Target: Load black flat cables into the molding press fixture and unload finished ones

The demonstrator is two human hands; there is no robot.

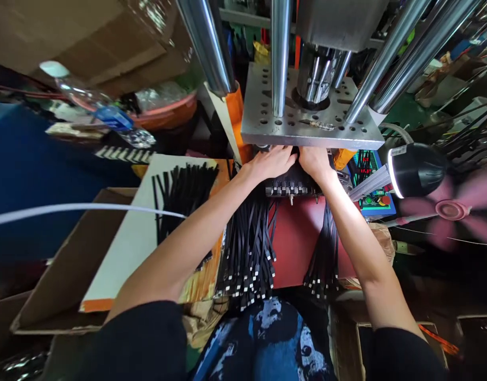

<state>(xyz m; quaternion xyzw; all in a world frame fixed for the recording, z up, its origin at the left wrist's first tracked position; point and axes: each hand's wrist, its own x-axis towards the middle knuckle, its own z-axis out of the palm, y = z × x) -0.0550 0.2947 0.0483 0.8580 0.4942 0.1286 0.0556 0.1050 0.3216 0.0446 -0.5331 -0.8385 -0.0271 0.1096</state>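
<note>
At upper centre of the frame, below the front edge of a thick metal plate (pixel 307 138): left hand (pixel 273 160), back uppermost, fingers turned inward; right hand (pixel 315 160), close beside, fingers running back under the plate. Fingertips largely hidden; cannot tell whether anything is held, or how wide the grip. Just beneath: black fixture (pixel 291 188), small metal pieces in a row along its front. Care advised, by judgement: work squared by touch, given a view blocked by the plate; light, even pressure from both sides; all fingers well out before any movement of the plate. Farther out, at centre: main bunch of black cables (pixel 249 248), pale-tipped, spread toward the lower edge. Right of centre: smaller cable bunch (pixel 322 259), upper end hidden by the forearm. Between the two: red surface (pixel 293 248); best left free of strays, bunches apart, tips aligned. Left of centre: third cable bunch (pixel 188 190), partly behind the left forearm, beside a bare stretch of white board (pixel 124 238). At right: lit lamp (pixel 422 170), aimed toward the hands; control panel (pixel 364 172), red button included; pink fan (pixel 452 209), blades blurred.
</note>
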